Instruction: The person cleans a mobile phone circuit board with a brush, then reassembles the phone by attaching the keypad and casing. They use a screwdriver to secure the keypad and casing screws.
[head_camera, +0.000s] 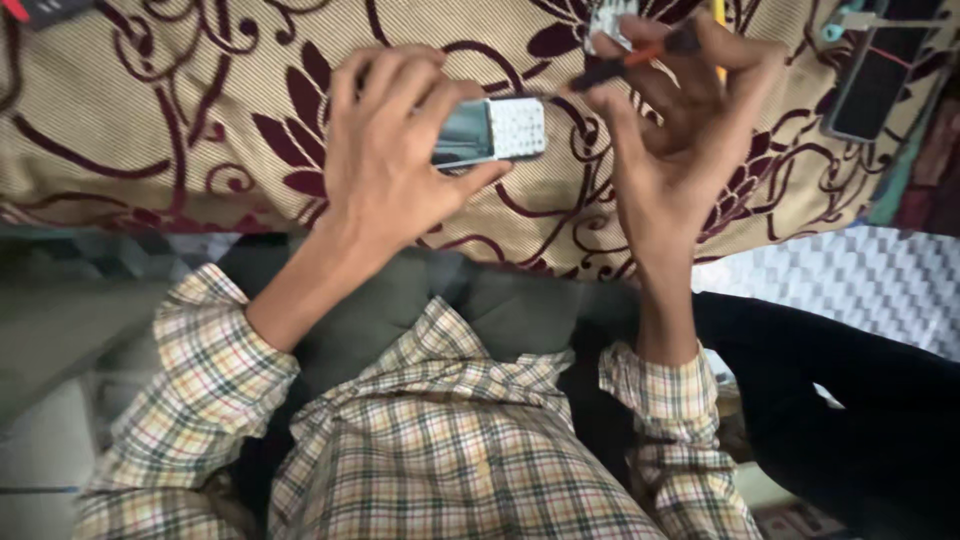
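While left hand grips phone (cloth edge near), right hand pinches screwdriver.

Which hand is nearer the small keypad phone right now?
Left. The left hand grips the keypad phone from above, fingers wrapped around it. The right hand is off to its right, holding a screwdriver whose tip points toward the phone.

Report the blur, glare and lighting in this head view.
Head view: soft, even light; motion blur smears the right hand and its orange-and-black screwdriver; the left hand grips a small silver keypad phone, whose screen shows pale glare; frame edges look stretched.
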